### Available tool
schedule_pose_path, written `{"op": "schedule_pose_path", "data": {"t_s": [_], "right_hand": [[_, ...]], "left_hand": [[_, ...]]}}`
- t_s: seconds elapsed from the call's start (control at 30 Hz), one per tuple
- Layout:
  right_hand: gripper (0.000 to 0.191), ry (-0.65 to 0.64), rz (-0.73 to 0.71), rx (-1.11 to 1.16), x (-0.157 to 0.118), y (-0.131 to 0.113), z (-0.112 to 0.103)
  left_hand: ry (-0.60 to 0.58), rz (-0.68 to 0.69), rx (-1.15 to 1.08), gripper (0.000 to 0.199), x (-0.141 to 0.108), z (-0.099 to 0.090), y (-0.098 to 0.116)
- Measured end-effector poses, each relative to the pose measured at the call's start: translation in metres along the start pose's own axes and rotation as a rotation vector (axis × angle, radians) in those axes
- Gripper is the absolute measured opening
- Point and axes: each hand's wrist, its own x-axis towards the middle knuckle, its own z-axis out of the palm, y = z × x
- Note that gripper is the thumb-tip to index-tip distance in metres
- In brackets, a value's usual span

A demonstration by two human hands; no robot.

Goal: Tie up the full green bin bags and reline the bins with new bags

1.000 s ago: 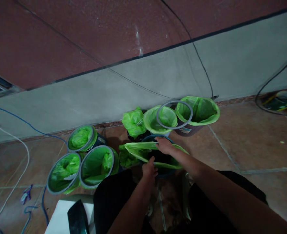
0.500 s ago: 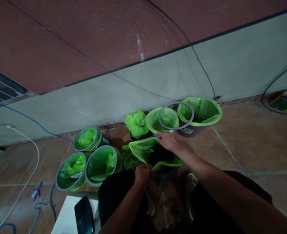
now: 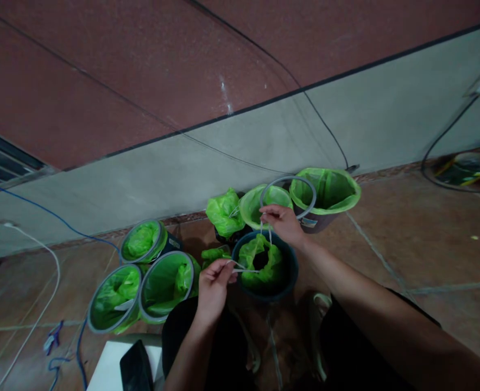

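Note:
A green drawstring bag [image 3: 250, 279] sits gathered inside a dark blue bin [image 3: 291, 271] between my feet. Its mouth is drawn partly together, with a dark gap in the middle. My left hand [image 3: 215, 282] pinches a pale loop of the drawstring at the bag's left side. On the far side, my right hand [image 3: 283, 221] is closed on another loop of the same drawstring, pulled upward. Just beyond my right hand, a grey ring [image 3: 314, 195] rests across two bins lined with green bags, a nearer lined bin [image 3: 248, 206] and a right lined bin [image 3: 329, 190].
Several grey-rimmed bins with green bags, one a front bin [image 3: 166, 282], stand to the left. A tied green bag [image 3: 226, 212] is by the wall. A phone [image 3: 136, 366] lies on a white surface [image 3: 105, 364]. Cables [image 3: 56, 260] cross the floor.
The bag's rim has come off the bin's edge and drawn inward. Both hands now pull drawstring loops, where they held the bag's spread rim before. My left hand moved left.

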Motion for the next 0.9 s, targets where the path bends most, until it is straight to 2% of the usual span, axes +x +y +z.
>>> {"op": "schedule_pose_path", "data": {"t_s": [0.13,0.23,0.3,0.37,0.4,0.43,0.5,0.6,0.63,0.77,0.9], "right_hand": [[0.029,-0.206,-0.007,0.017,-0.011,-0.007,0.001],[0.039,-0.481,0.101,-0.034,-0.023,-0.008,0.011],[0.046,-0.638,0.136,-0.121,-0.031,-0.005,0.021],[0.028,-0.714,0.109,-0.227,-0.037,-0.003,0.03],[0.014,-0.725,0.089,-0.279,-0.039,-0.002,0.034],[0.008,-0.721,0.073,-0.324,-0.039,-0.001,0.037],[0.023,-0.679,0.063,-0.388,-0.036,0.001,0.038],[0.031,-0.583,0.072,-0.421,-0.026,0.004,0.033],[0.032,-0.555,0.075,-0.42,-0.023,0.005,0.031],[0.028,-0.468,0.139,-0.37,-0.018,0.005,0.03],[0.029,-0.424,0.21,-0.346,-0.017,-0.002,0.031]], "left_hand": [[-0.002,0.03,-0.043,0.029,0.01,0.001,0.006],[-0.018,0.038,-0.061,0.029,0.033,0.007,0.01],[-0.081,0.093,0.004,0.026,0.05,0.012,0.017],[-0.198,0.172,0.098,0.023,0.066,0.017,0.023],[-0.247,0.197,0.122,0.023,0.073,0.019,0.025],[-0.265,0.206,0.114,0.023,0.08,0.021,0.024],[-0.212,0.172,0.007,0.023,0.091,0.025,0.013],[-0.125,0.077,-0.125,0.027,0.101,0.034,-0.023],[-0.149,0.067,-0.095,0.024,0.102,0.038,-0.038],[-0.393,0.144,0.106,0.016,0.098,0.064,-0.085],[-0.365,0.12,0.158,0.023,0.095,0.083,-0.103]]}}
